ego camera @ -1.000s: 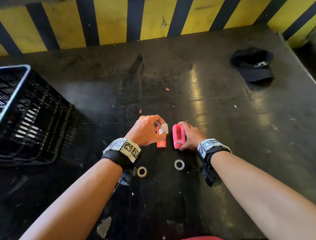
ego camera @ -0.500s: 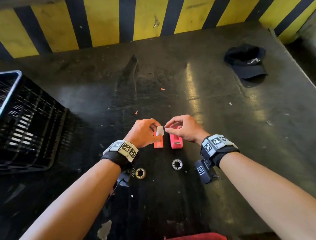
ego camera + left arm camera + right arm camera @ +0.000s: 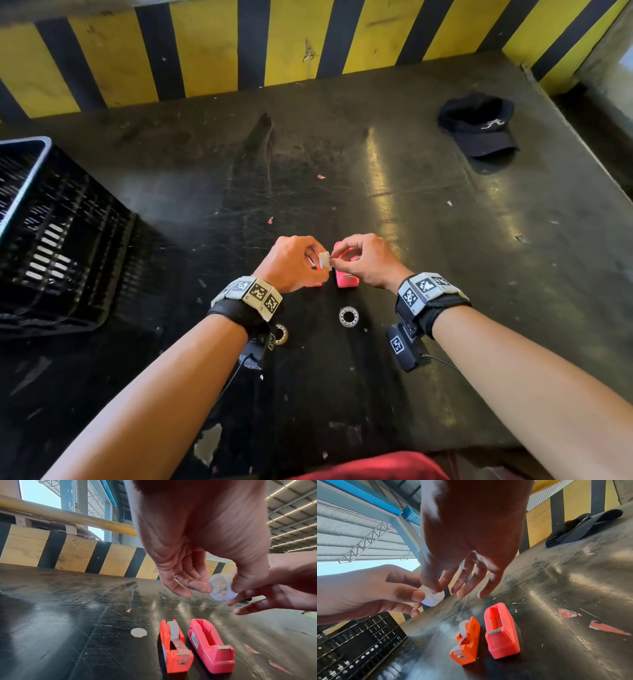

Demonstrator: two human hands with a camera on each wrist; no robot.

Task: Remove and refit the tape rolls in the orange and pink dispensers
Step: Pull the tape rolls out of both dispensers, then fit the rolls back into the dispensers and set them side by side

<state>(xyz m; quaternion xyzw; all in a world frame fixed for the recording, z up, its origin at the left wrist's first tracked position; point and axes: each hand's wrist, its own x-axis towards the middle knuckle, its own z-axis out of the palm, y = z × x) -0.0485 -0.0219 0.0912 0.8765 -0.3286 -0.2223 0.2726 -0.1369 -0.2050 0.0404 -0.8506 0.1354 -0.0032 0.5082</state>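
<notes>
A small clear tape roll [image 3: 323,261] hangs above the dispensers. My left hand [image 3: 317,263] pinches it between thumb and fingers. My right hand [image 3: 335,262] meets it from the right, thumb and index finger pinching the roll's [image 3: 433,597] edge, the other fingers spread. On the black table [image 3: 411,240] below, the orange dispenser [image 3: 173,649] stands with a tape roll in it and tape drawn to its cutter. Right beside it, the pink dispenser [image 3: 211,649] stands with an empty slot. In the head view the orange dispenser [image 3: 314,284] is mostly hidden under my left hand.
Two small metal rings [image 3: 348,316] [image 3: 281,334] lie on the table near my wrists. A black slatted crate [image 3: 51,240] stands at the left, a black cap [image 3: 479,126] at the back right. A yellow-and-black striped wall [image 3: 205,51] closes the far side.
My right hand has let go of the pink dispenser, lifted and moved left to the roll in my left hand, and now pinches it. The left hand has barely moved.
</notes>
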